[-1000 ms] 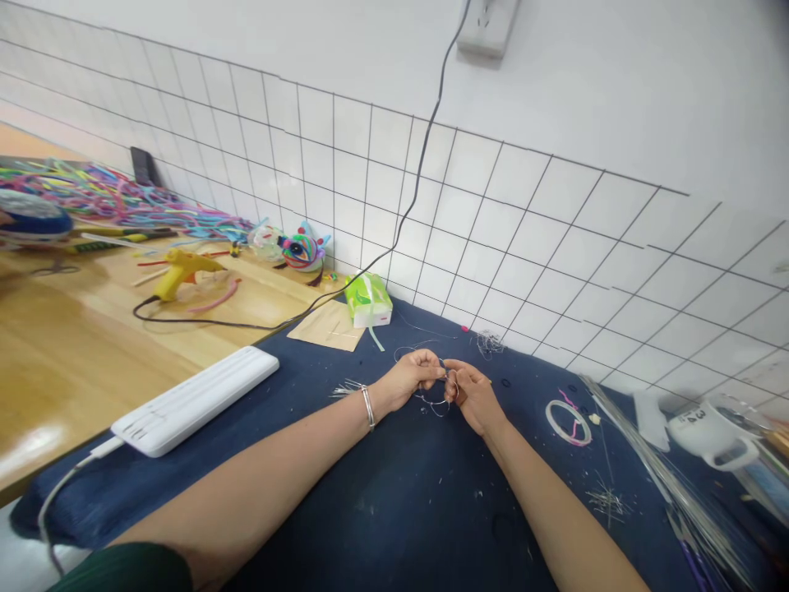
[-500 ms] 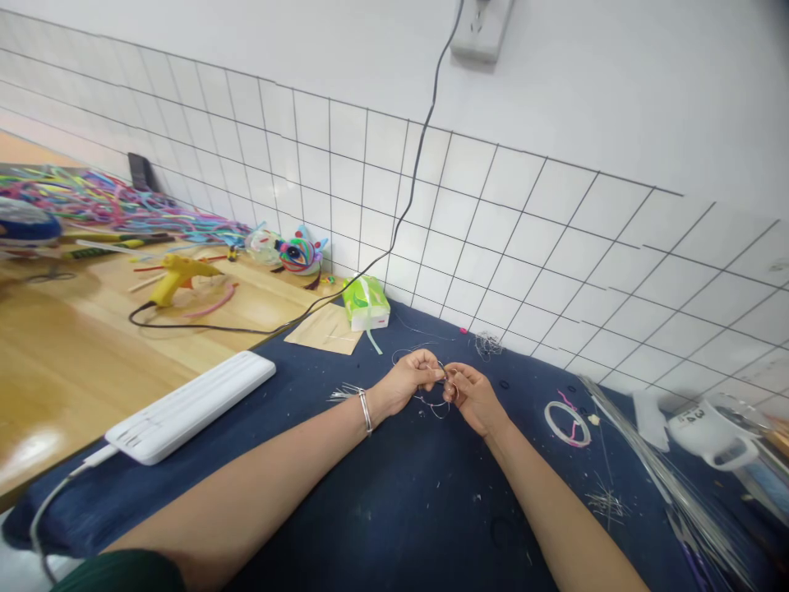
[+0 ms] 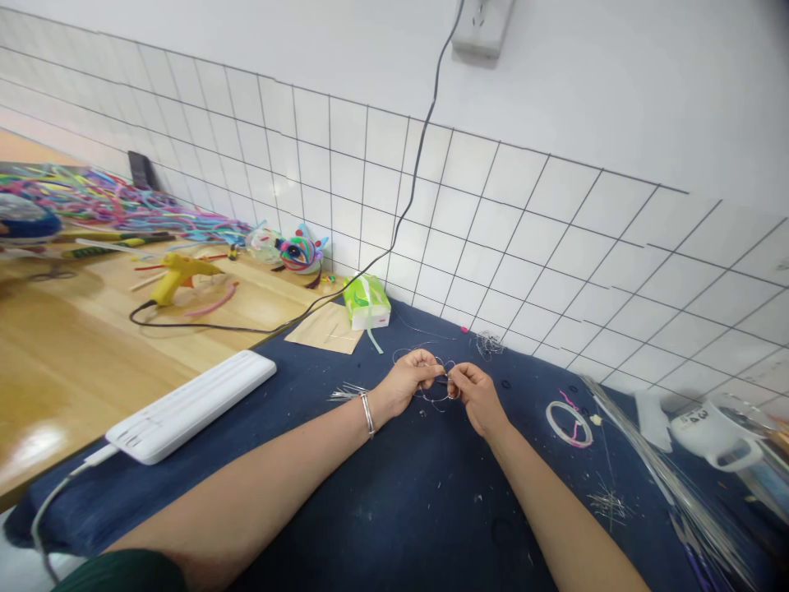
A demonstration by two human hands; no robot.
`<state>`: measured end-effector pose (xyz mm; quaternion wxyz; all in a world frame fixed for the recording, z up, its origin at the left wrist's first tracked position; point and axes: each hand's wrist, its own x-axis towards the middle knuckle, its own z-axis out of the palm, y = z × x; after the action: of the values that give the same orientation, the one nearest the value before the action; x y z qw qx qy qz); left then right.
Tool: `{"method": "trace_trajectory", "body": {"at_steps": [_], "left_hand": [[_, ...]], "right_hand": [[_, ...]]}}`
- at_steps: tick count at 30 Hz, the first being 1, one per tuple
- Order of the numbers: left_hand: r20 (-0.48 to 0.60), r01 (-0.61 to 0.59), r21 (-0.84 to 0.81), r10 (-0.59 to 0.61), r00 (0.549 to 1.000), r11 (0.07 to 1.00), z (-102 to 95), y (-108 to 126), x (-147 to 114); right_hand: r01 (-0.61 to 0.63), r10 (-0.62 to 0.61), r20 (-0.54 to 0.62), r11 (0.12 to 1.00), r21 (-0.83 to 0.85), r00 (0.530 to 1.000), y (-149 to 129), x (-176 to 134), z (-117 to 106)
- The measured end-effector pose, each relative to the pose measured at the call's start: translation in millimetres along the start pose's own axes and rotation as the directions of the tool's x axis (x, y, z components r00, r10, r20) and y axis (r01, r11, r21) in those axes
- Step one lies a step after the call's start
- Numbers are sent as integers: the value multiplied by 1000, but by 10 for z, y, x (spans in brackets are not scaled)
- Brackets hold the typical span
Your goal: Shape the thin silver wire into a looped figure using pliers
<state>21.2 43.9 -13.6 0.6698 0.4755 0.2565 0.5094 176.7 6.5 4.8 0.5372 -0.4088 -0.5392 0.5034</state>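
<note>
Thin wire [image 3: 439,400], bent into loops, runs between my two hands above the dark blue cloth [image 3: 407,493]. My left hand [image 3: 412,380] pinches it between thumb and forefinger, with part of a loop showing behind the knuckles. Close by on the right, my right hand [image 3: 476,396] is closed in a pinch on the same wire. The fingertips nearly meet, and the exact spot they grip is too small to make out. A bundle of short wire pieces [image 3: 348,392] lies beside my left wrist. Behind my right hand rests a tangle of wire [image 3: 489,344].
Left are a white power strip [image 3: 191,406], a yellow glue gun [image 3: 178,278] and colourful pipe cleaners [image 3: 123,201]. A tissue pack [image 3: 367,302] sits by the tiled wall [image 3: 468,222]. Right are a white ring [image 3: 568,424], long wires [image 3: 671,477] and a white mug [image 3: 708,434].
My right hand has shifted slightly right, and the gap between the fingertips is a little wider. The wire loops between the hands have turned slightly. My left hand stays almost in place.
</note>
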Motion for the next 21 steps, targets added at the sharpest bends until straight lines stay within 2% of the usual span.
{"method": "trace_trajectory", "body": {"at_steps": [6,11,16,21], "left_hand": [[1,-40,40,40,999,998,29,35,4],[104,-19,51,13,994,999,28,118,-7],[167,-30,157,3,986,987,-15,193,-13],[110,-110,286,82,991,952,10,188,-12]], "right_hand": [[55,-67,-88,990,-129,994,14,-17,43],[95,-130,-133,965,-246,983,16,-33,64],[122,-185,-131,915,-384,974,-33,-47,40],[145,-223,-107,862,-486,969,-80,-74,53]]}}
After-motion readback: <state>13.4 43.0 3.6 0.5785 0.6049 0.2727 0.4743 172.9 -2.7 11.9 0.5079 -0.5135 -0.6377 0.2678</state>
